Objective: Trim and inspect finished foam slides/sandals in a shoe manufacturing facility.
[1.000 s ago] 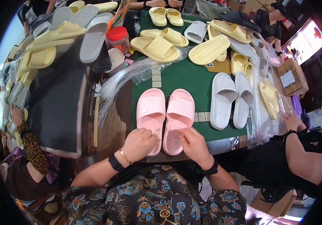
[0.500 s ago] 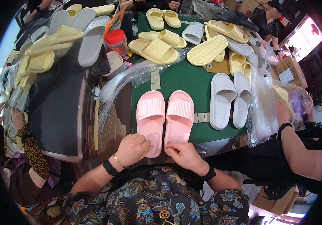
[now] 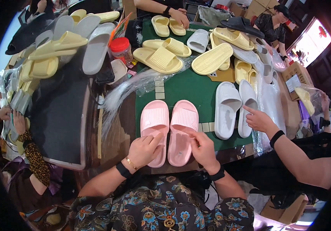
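Observation:
A pair of pink ribbed slide slippers [image 3: 154,119] lies side by side in front of me, toes pointing away. My left hand [image 3: 147,150] is closed in a pinch over the left slipper, just below its strap. Over the right slipper [image 3: 184,117], my right hand [image 3: 204,149] has thumb and forefinger pinched at the strap's near edge. What the fingertips hold is too fine to make out; a faint thin line seems to run between them. Left of the pair, a bundle of long clear strands [image 3: 115,96] lies on plastic film.
Grey slippers [image 3: 227,111] stand to the right, where a co-worker's hand [image 3: 260,118] reaches in. Yellow slippers [image 3: 159,61] and a red-lidded jar [image 3: 120,48] are farther back on the green mat [image 3: 196,88]. Slippers pile around a black surface [image 3: 59,119] at left.
Both my hands have moved from the slippers' heels up toward the straps. The co-worker's hand at right has come to the grey slippers; a far person's hand now touches yellow ones.

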A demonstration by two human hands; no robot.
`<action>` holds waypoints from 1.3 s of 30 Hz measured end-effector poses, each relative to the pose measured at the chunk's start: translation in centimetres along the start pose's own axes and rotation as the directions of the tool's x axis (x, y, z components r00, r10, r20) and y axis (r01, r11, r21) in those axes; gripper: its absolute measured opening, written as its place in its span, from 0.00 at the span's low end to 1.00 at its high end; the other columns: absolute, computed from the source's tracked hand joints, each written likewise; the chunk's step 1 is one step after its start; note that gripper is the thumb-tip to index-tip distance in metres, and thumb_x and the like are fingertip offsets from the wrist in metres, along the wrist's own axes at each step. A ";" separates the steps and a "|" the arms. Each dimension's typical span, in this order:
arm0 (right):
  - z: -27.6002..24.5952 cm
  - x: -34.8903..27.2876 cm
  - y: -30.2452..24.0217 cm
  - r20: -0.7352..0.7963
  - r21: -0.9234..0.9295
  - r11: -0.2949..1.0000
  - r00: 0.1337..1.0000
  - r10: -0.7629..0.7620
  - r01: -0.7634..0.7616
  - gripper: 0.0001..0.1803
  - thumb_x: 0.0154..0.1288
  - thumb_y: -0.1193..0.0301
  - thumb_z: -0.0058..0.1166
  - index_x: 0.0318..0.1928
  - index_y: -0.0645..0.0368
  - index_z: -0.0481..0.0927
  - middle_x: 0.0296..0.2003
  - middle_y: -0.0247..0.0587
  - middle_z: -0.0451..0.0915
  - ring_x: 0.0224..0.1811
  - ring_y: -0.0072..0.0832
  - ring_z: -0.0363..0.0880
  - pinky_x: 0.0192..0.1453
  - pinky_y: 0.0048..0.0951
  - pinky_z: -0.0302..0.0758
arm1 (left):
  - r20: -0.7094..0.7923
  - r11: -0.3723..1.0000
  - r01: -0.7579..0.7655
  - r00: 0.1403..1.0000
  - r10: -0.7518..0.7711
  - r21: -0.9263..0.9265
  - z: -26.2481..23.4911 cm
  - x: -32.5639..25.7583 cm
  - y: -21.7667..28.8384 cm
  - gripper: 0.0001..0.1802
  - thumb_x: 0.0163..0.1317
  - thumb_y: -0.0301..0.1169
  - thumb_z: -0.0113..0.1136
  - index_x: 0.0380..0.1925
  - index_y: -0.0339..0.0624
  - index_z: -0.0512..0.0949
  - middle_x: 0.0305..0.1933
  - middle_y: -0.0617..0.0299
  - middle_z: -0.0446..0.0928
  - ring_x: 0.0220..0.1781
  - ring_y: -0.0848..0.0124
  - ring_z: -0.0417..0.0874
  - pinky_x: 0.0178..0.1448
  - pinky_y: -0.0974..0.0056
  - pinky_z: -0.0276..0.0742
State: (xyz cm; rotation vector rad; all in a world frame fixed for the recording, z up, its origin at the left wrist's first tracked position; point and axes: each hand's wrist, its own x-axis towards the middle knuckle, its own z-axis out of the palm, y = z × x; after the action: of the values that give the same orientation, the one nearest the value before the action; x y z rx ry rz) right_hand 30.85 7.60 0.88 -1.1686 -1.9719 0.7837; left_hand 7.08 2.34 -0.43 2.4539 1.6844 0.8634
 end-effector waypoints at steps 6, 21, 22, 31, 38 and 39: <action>-1.9 4.2 3.8 -0.190 0.004 0.975 0.957 0.219 -0.223 0.09 0.65 0.73 0.54 0.42 0.66 0.81 0.35 0.52 0.83 0.33 0.41 0.84 0.37 0.33 0.78 | -0.142 0.885 0.381 0.893 -0.427 -0.268 -1.8 3.1 -2.6 0.09 0.57 0.32 0.64 0.36 0.41 0.79 0.31 0.56 0.79 0.30 0.59 0.81 0.35 0.57 0.78; -0.8 13.9 10.3 0.059 -0.400 0.755 0.807 0.587 -0.520 0.22 0.54 0.55 0.56 0.27 0.65 0.84 0.32 0.61 0.82 0.39 0.54 0.83 0.47 0.47 0.79 | 0.397 0.785 0.569 0.680 -0.617 0.245 0.4 12.7 -10.5 0.21 0.44 0.41 0.66 0.29 0.31 0.84 0.34 0.39 0.82 0.42 0.49 0.86 0.49 0.53 0.81; -0.5 14.1 10.4 0.060 -0.398 0.759 0.811 0.582 -0.515 0.22 0.54 0.55 0.56 0.27 0.65 0.84 0.32 0.61 0.82 0.39 0.54 0.83 0.47 0.47 0.79 | 0.391 0.783 0.570 0.681 -0.619 0.247 0.5 13.1 -10.8 0.21 0.44 0.41 0.66 0.29 0.31 0.84 0.34 0.39 0.82 0.42 0.49 0.86 0.49 0.53 0.81; 0.4 14.4 10.1 -0.040 -0.153 0.919 0.932 0.361 -0.363 0.13 0.55 0.65 0.58 0.30 0.65 0.84 0.30 0.53 0.84 0.35 0.44 0.84 0.43 0.39 0.79 | 0.332 0.803 0.503 0.735 -0.592 0.320 0.9 13.7 -8.9 0.13 0.51 0.31 0.60 0.35 0.37 0.85 0.39 0.43 0.83 0.43 0.50 0.86 0.48 0.52 0.82; 2.0 14.2 8.3 0.000 0.107 0.955 0.960 0.279 -0.277 0.10 0.58 0.71 0.57 0.35 0.66 0.82 0.27 0.43 0.84 0.30 0.29 0.83 0.37 0.30 0.78 | 0.327 0.757 0.587 0.682 -0.654 0.287 0.4 12.5 -8.3 0.14 0.53 0.33 0.63 0.36 0.37 0.85 0.41 0.43 0.83 0.45 0.50 0.86 0.50 0.53 0.83; 2.1 14.1 8.4 0.003 0.098 0.955 0.959 0.282 -0.281 0.10 0.58 0.71 0.57 0.36 0.66 0.82 0.27 0.44 0.84 0.29 0.29 0.83 0.37 0.30 0.78 | 0.350 0.744 0.608 0.658 -0.667 0.276 0.2 12.6 -8.6 0.14 0.52 0.33 0.64 0.37 0.37 0.85 0.42 0.41 0.83 0.46 0.49 0.85 0.51 0.53 0.82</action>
State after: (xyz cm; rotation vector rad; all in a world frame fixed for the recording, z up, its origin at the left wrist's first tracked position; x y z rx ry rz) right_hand 28.27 23.44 -3.11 -1.4097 -1.7575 1.0048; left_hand 3.11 16.93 1.78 1.6655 2.2168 0.1004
